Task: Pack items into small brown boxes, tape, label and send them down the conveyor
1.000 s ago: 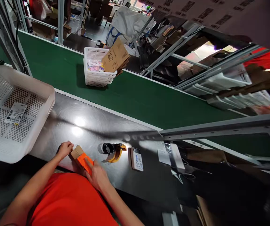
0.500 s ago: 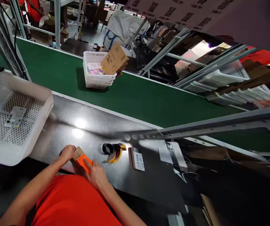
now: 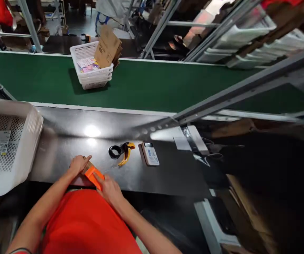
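Close to my body, at the near edge of the metal table, my left hand (image 3: 78,165) grips the far end of a small brown cardboard box (image 3: 87,167). One of its fingers stretches across the cardboard. An orange box (image 3: 92,175) adjoins the cardboard, and my right hand (image 3: 111,188) holds its near end with a thumb or finger along the top. Whether the orange piece sits inside the cardboard or against it, I cannot tell. To the right lie a yellow-and-black tape dispenser (image 3: 126,153) with a dark roll and a phone-like device (image 3: 150,154).
A stack of white plastic baskets (image 3: 22,169) with a label inside stands at the left. On the green conveyor (image 3: 146,86) beyond the table rest smaller white baskets (image 3: 93,77) holding packets and folded cardboard. A metal post (image 3: 220,88) slants across the right.
The camera view has turned, so the conveyor looks level and the baskets sit further left. A left finger now reaches across the cardboard, less of which shows. Both hands keep their hold.
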The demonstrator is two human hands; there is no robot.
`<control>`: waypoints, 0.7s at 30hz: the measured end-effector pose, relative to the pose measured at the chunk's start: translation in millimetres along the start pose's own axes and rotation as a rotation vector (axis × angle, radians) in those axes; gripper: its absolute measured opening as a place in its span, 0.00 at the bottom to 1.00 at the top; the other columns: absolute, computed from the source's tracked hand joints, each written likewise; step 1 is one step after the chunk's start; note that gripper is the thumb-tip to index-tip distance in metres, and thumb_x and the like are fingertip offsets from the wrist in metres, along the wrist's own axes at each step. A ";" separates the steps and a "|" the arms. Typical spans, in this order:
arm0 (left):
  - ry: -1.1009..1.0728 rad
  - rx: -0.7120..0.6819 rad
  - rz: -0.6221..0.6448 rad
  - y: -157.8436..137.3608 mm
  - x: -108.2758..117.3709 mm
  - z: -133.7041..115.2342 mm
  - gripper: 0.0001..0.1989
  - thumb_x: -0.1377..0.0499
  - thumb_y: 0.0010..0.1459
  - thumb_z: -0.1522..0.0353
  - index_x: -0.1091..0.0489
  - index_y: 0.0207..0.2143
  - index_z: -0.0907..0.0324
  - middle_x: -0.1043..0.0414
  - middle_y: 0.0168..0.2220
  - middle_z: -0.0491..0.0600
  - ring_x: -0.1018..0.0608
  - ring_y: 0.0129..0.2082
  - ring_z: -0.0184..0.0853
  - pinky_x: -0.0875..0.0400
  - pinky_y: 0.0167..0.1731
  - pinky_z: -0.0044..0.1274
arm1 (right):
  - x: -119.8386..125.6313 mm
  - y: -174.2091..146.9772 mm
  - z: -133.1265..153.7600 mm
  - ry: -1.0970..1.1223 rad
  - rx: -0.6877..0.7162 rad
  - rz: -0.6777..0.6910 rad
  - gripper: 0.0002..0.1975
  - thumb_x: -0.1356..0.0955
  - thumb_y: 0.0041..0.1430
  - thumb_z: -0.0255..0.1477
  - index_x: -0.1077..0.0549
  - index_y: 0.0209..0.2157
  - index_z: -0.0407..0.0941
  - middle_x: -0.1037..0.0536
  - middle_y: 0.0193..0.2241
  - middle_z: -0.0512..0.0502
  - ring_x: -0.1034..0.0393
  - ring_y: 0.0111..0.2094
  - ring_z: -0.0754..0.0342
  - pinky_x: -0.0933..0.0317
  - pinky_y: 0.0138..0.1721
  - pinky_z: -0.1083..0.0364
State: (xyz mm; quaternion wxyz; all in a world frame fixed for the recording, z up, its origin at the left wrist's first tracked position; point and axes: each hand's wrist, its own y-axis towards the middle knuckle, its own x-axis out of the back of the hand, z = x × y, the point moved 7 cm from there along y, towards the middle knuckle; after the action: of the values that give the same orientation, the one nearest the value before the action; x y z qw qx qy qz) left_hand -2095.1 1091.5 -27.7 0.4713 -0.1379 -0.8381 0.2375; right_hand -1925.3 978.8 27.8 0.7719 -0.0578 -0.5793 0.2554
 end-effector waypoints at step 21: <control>-0.255 -0.023 -0.131 0.1 82.4 45.7 0.41 0.61 0.58 0.31 0.34 0.20 0.55 0.25 0.25 0.56 0.23 0.29 0.43 0.32 0.28 0.30 | 52.5 -26.3 -20.7 0.004 0.104 -0.033 0.34 0.31 0.64 0.30 0.34 0.70 0.56 0.24 0.51 0.33 0.26 0.49 0.37 0.33 0.50 0.45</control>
State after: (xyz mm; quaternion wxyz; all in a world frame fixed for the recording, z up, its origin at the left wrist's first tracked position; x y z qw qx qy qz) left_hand -2176.8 1116.9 11.8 0.3739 -0.0570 -0.9011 0.2123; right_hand -1887.2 984.6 76.7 0.7792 -0.0086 -0.5644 0.2725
